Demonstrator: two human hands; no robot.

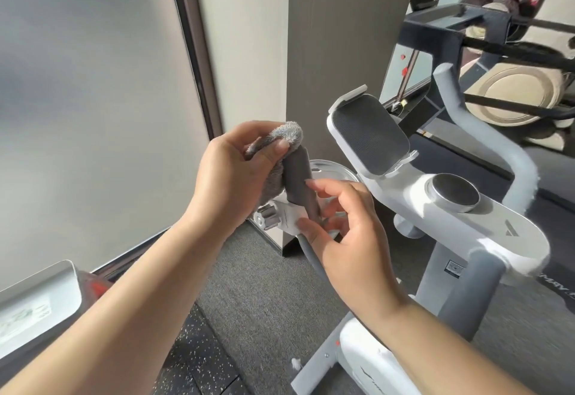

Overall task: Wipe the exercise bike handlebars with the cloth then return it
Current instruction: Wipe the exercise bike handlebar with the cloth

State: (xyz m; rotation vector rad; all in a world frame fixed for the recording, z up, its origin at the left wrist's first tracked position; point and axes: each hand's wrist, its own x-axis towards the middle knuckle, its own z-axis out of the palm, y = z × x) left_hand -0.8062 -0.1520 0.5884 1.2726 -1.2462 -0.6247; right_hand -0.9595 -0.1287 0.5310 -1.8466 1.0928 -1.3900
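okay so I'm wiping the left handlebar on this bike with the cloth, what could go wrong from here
The cloth sits bunched over only the tip of the handlebar, pinched by the left hand, so it might slip off or miss the lower grip. The right hand steadies the bar loosely with open fingers, so the cloth could rub them on the way down.

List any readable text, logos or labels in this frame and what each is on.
"MAY": partial white lettering on the dark mat, cut off at the frame edge.
Grey triangular logo on the bike console: no letters.
Sticker on the bike post: too small to read.
Label on the white object lower left: blurred.
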